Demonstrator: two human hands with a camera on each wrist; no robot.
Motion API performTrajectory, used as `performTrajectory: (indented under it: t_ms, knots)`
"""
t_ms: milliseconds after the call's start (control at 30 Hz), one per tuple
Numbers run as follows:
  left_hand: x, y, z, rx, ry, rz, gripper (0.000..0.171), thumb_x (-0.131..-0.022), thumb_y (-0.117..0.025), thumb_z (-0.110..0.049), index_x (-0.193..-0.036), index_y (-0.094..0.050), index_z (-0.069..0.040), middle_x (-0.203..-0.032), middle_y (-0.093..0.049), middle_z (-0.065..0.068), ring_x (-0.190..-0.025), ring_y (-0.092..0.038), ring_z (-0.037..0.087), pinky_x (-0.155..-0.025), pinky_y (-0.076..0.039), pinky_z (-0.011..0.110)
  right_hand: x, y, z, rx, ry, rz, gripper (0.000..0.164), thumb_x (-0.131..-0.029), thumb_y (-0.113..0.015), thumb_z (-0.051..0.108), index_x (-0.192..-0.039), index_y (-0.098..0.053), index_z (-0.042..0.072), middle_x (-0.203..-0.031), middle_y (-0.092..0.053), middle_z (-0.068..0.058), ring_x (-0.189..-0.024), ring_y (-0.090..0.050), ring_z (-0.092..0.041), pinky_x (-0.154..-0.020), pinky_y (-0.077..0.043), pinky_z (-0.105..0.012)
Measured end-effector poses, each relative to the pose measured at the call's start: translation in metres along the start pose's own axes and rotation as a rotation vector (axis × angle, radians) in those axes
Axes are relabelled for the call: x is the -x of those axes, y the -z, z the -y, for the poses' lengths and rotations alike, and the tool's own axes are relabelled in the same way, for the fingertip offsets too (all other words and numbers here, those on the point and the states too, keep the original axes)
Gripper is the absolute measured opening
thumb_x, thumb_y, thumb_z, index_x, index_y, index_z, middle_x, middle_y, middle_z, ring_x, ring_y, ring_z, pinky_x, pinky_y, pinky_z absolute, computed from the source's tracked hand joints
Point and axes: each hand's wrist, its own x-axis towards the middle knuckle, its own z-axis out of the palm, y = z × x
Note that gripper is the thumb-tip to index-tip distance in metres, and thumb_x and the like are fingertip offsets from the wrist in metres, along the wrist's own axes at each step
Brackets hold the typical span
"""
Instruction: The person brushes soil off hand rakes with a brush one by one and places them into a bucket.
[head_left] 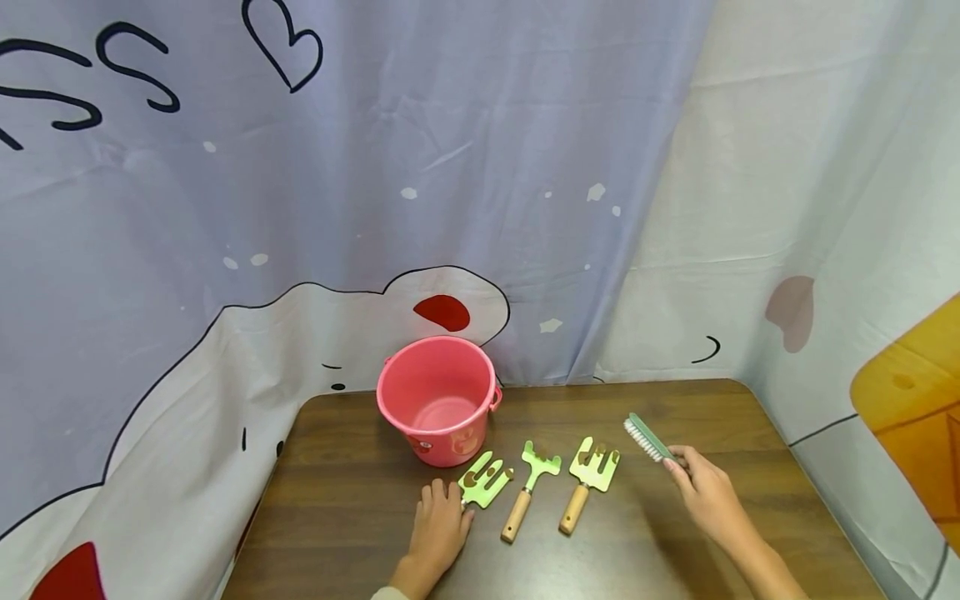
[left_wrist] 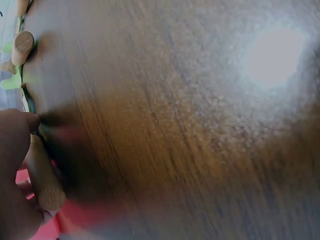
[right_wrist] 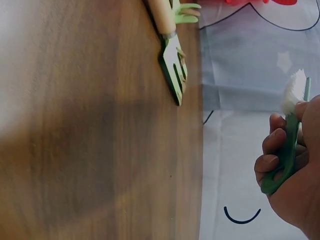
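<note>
My right hand (head_left: pixel 705 492) grips a green scrub brush (head_left: pixel 647 436) by its handle, raised over the right part of the table with its white bristles (right_wrist: pixel 294 92) showing. In the right wrist view, the fingers curl round the looped end of the handle. At the left, my left hand (head_left: pixel 437 527) lies over a small green hand fork (head_left: pixel 486 480) with brown stains on its tines. Thumb and fingers close about that fork's wooden handle (left_wrist: pixel 45 180) in the left wrist view. A small hand rake (head_left: pixel 531 492) and a second hand fork (head_left: pixel 588 485) lie right of it.
A pink bucket (head_left: pixel 442 400) stands at the table's back left, just behind the left fork. The wooden table (head_left: pixel 630 567) meets a printed curtain (head_left: pixel 420 167) along its back edge, and more curtain hangs at the right.
</note>
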Motion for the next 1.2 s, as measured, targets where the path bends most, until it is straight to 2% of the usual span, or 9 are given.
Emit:
performTrajectory:
  t_ms: [367,533,633,833,967,1200]
  knots:
    - [-0.001,0.001,-0.005,-0.078,-0.005,0.014,0.038,-0.079,-0.077,-0.032,-0.097,-0.055,-0.007,-0.087,-0.05,0.009,-0.079,-0.048,0.026,-0.06,-0.04,0.037,0.014,-0.008,0.01,-0.008,0.012,-0.003,0.025,-0.097,-0.055,0.014,-0.116,-0.057,-0.003,-0.09,-0.069,-0.008,-0.077,-0.067,-0.02,-0.065,-0.056,-0.03]
    - [-0.001,0.001,-0.007,-0.08,0.006,0.024,0.039,-0.078,-0.077,-0.032,-0.098,-0.055,-0.006,-0.087,-0.05,0.009,-0.079,-0.05,0.026,-0.061,-0.041,0.038,0.015,-0.009,0.011,0.001,0.013,-0.021,0.024,-0.096,-0.056,0.013,-0.114,-0.058,-0.003,-0.088,-0.07,-0.008,-0.074,-0.066,-0.016,-0.062,-0.055,-0.028]
    - [-0.001,0.002,-0.008,-0.062,0.032,0.012,0.039,-0.077,-0.078,-0.032,-0.096,-0.055,-0.007,-0.087,-0.051,0.009,-0.079,-0.05,0.026,-0.06,-0.04,0.038,0.016,-0.008,0.011,0.0,0.005,-0.028,0.024,-0.096,-0.057,0.013,-0.114,-0.059,-0.002,-0.088,-0.07,-0.009,-0.073,-0.066,-0.013,-0.061,-0.054,-0.028]
    - [0.001,0.004,-0.011,-0.022,0.118,-0.006,0.036,-0.079,-0.077,-0.029,-0.095,-0.055,-0.005,-0.087,-0.051,0.01,-0.082,-0.051,0.029,-0.062,-0.042,0.041,0.018,-0.007,0.008,0.013,-0.003,-0.041,0.021,-0.094,-0.059,0.013,-0.112,-0.06,0.002,-0.085,-0.07,-0.001,-0.072,-0.062,-0.002,-0.061,-0.052,-0.025]
    - [0.001,0.007,-0.012,0.013,0.166,-0.011,0.034,-0.079,-0.077,-0.026,-0.093,-0.055,-0.004,-0.088,-0.05,0.013,-0.082,-0.05,0.031,-0.063,-0.043,0.043,0.019,-0.007,0.007,0.013,-0.003,-0.028,0.022,-0.095,-0.059,0.014,-0.112,-0.06,0.002,-0.085,-0.069,0.0,-0.072,-0.062,-0.001,-0.061,-0.052,-0.024]
    - [0.002,0.005,-0.012,0.023,0.179,-0.032,0.033,-0.077,-0.079,-0.021,-0.092,-0.054,-0.004,-0.088,-0.05,0.013,-0.081,-0.049,0.032,-0.059,-0.039,0.041,0.022,-0.007,0.008,-0.005,-0.023,0.001,0.024,-0.095,-0.058,0.015,-0.114,-0.06,0.001,-0.086,-0.069,0.0,-0.074,-0.062,-0.002,-0.062,-0.052,-0.024]
